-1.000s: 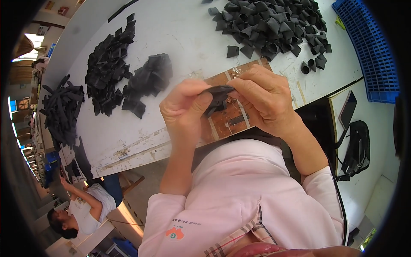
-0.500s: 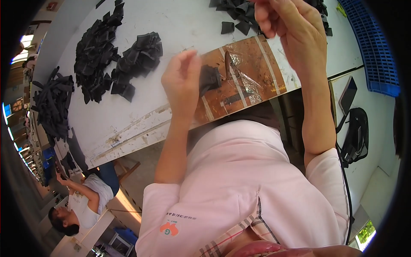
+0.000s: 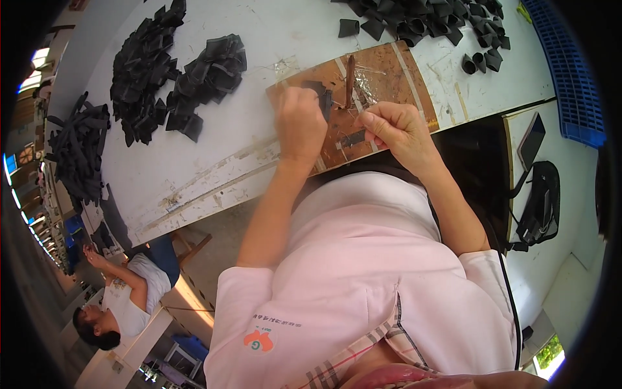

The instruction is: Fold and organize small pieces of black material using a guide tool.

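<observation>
A brown board (image 3: 409, 83) with pale tape strips lies at the table's near edge, under both hands. My left hand (image 3: 301, 123) is curled over its left part, against some small black fabric-like pieces (image 3: 326, 98); its fingertips are hidden. Right of those pieces, a narrow brown post (image 3: 350, 81) rises from the board. My right hand (image 3: 396, 131) is closed in a pinch over the board's near right part, thumb against fingers. Whatever lies between its fingertips is too small to make out. A dark flat patch (image 3: 354, 139) is on the board beside the right fingertips.
Black folded pieces lie heaped at the left (image 3: 139, 71) and far right (image 3: 434, 19). Long black strips (image 3: 79, 152) hang together at the far left. A blue plastic crate (image 3: 570, 84) borders the right side, near a black bag (image 3: 543, 201). Another person (image 3: 133, 292) sits at lower left.
My right hand has come down and inward from the far right to the board, now pinched. My left hand has shifted right onto the black pieces. The whole view has tilted slightly.
</observation>
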A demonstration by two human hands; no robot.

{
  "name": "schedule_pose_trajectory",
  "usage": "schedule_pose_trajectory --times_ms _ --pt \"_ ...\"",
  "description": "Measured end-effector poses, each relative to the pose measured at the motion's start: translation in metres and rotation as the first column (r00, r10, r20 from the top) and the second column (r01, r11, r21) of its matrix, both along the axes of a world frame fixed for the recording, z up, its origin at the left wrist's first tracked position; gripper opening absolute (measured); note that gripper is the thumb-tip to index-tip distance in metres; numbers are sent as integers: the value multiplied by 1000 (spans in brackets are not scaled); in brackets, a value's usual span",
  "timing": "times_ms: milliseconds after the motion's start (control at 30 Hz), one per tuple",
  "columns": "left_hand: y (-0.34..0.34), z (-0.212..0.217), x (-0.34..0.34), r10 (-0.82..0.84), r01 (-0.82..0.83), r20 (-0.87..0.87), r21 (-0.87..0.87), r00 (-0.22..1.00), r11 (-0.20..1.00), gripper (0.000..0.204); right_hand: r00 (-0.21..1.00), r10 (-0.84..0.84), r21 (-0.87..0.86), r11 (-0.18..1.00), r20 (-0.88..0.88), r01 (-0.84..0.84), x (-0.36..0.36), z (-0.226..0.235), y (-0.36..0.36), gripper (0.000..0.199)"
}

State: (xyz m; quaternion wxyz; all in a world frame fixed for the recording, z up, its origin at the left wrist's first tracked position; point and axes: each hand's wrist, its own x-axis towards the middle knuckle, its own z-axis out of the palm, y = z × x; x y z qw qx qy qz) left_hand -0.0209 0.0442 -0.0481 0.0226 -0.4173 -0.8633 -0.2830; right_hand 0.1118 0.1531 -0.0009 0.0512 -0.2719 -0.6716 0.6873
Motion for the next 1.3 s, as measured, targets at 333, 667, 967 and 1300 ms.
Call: schedule_pose_trajectory --times_ms 333,667,967,1300 --pt "-42 34 32 -253 299 -159 473 954 829 24 991 -93 -409 911 -94 47 -19 0 -20 16" --pt "-37 65 31 -457 -484 888 422 50 767 14 910 134 844 447 -392 297 -16 14 -27 27" --pt "-30 69 33 -321 -341 866 455 382 823 6 936 105 621 772 -337 136 -13 29 -23 24" --pt "-12 54 42 -2 -118 224 524 975 843 5 960 153 938 296 -235 183 -22 21 -30 16"
